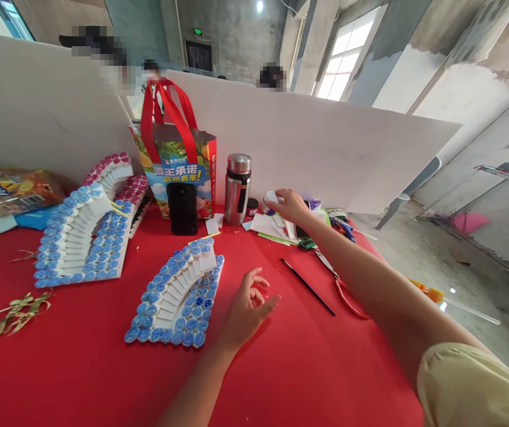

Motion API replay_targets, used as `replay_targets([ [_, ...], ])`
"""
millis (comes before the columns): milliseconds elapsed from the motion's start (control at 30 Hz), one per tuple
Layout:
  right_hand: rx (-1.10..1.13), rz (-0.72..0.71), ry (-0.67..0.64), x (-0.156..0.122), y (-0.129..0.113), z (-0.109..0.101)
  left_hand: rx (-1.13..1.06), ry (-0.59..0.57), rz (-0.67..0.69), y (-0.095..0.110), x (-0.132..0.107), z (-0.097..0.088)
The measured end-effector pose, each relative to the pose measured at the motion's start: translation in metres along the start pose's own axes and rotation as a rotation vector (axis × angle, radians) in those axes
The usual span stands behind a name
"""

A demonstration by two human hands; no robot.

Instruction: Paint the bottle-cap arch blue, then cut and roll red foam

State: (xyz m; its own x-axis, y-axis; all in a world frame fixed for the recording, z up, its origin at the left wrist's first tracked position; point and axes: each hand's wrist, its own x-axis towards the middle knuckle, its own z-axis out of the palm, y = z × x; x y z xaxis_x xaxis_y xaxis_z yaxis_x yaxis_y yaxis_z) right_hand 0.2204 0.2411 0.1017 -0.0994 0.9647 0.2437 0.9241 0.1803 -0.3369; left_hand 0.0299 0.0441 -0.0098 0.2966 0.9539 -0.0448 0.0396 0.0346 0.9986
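My right hand [290, 206] reaches to the back of the table, its fingers closed on a small jar [269, 203] with a white lid; the fingers cover part of it. Over the red tabletop my left hand [248, 305] is empty, with fingers loosely bent and apart. Just left of it lies a fan-shaped piece [177, 296] edged with rolled blue rosettes around white strips. A thin dark brush [310, 289] and red-handled pliers [347, 293] lie below my right forearm. A second small dark jar [252, 207] stands beside the one I grip.
A steel flask [238, 193], a black phone [183, 207] and a printed bag [178, 151] stand at the back before a white partition [325, 148]. More fan-shaped pieces [83, 237], a snack package [12, 193] and dried strands [12, 317] are at left. Other people's heads show beyond.
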Motion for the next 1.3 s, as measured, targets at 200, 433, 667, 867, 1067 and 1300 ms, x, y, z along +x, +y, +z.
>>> replay_targets([
  [200, -0.039, 0.003, -0.044, 0.073, -0.005, 0.038, 0.011, 0.006, -0.014, 0.000, 0.000, -0.002],
  [433, -0.021, -0.023, -0.079, 0.095, -0.001, 0.070, 0.029, -0.016, -0.010, -0.007, 0.000, -0.001],
  [667, -0.018, -0.028, -0.072, 0.079, 0.006, 0.071, 0.041, -0.016, -0.026, -0.002, 0.002, -0.002],
  [867, -0.140, 0.012, -0.156, 0.013, 0.020, 0.040, 0.049, 0.008, -0.019, -0.007, 0.005, 0.000],
  [1067, -0.283, 0.012, -0.506, -0.100, 0.051, 0.006, 0.125, 0.004, 0.017, -0.004, 0.003, 0.002],
  [1300, -0.342, 0.036, -0.601, -0.169, 0.046, 0.014, 0.212, -0.014, 0.027, 0.003, 0.001, 0.003],
])
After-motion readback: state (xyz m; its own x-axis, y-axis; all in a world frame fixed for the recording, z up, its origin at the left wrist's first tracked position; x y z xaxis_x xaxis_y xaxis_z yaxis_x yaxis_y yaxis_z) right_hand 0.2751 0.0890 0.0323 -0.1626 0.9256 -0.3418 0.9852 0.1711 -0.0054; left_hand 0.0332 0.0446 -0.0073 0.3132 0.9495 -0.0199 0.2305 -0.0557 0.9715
